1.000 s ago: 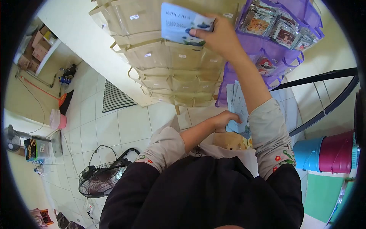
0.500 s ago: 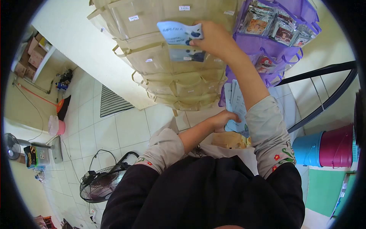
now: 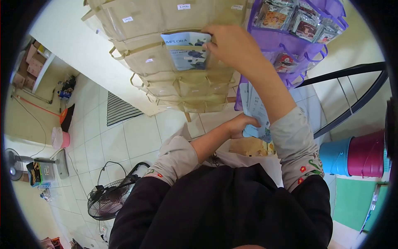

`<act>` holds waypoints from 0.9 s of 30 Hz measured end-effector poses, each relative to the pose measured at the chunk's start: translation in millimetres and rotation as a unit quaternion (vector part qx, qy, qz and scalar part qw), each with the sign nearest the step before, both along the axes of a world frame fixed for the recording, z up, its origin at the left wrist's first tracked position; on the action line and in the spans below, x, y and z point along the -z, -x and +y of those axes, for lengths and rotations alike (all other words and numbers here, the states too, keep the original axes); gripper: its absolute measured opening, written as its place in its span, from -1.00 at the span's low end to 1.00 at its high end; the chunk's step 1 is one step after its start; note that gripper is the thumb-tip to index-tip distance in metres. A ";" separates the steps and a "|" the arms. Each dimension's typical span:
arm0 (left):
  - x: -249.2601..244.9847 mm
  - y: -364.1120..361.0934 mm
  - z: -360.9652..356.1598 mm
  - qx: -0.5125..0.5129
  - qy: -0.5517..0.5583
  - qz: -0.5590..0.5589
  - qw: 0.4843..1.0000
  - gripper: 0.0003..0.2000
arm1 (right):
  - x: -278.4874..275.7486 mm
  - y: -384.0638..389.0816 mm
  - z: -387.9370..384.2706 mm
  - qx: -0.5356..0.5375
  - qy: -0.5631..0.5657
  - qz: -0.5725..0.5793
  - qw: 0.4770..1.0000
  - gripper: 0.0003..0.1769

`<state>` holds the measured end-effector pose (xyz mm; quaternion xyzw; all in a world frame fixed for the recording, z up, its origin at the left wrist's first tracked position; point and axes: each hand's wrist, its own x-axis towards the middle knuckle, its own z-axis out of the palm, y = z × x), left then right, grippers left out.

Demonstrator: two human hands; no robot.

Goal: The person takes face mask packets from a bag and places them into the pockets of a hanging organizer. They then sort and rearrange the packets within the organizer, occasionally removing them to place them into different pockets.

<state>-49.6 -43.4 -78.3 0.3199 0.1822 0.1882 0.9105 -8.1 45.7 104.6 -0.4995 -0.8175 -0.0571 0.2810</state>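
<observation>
My right hand (image 3: pixel 232 43) is raised and grips a light blue sachet (image 3: pixel 186 50) printed with dark berries. The sachet sits partly inside a clear pocket of the beige hanging organizer (image 3: pixel 157 62). Lower down, my left hand (image 3: pixel 238 124) holds a stack of similar light blue sachets (image 3: pixel 256 112) against my chest, partly hidden by my right forearm. The organizer's other pockets look empty and carry small white labels.
A purple hanging organizer (image 3: pixel 298 29) with several dark packets hangs to the right. A black metal rail (image 3: pixel 352 95) crosses behind it. Blue and maroon buckets (image 3: pixel 352 155) stand at right. A floor fan (image 3: pixel 110 199) and a striped mat (image 3: pixel 118 108) lie on the tiled floor.
My right hand has lowered the sachet from above the organizer into one of its clear pockets. My left hand has kept the stack still.
</observation>
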 end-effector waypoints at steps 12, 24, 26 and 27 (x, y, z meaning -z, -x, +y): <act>-22.7 4.9 3.8 -0.052 -0.017 -0.104 0.993 -0.49 | 87.1 -156.6 -128.3 0.150 0.226 0.283 0.920 -0.16; -9.7 0.0 -3.3 -0.032 0.015 -0.059 0.998 -0.50 | 20.6 -169.1 -123.7 0.028 0.012 0.553 0.833 -0.39; -3.0 -2.5 -4.6 -0.019 0.005 -0.035 0.999 -0.50 | -9.6 -141.7 -110.4 -0.022 -0.016 0.570 0.821 -0.40; 3.7 -5.8 -5.5 -0.013 0.003 -0.029 1.000 -0.50 | -19.5 -120.1 -98.7 -0.051 -0.040 0.567 0.821 -0.49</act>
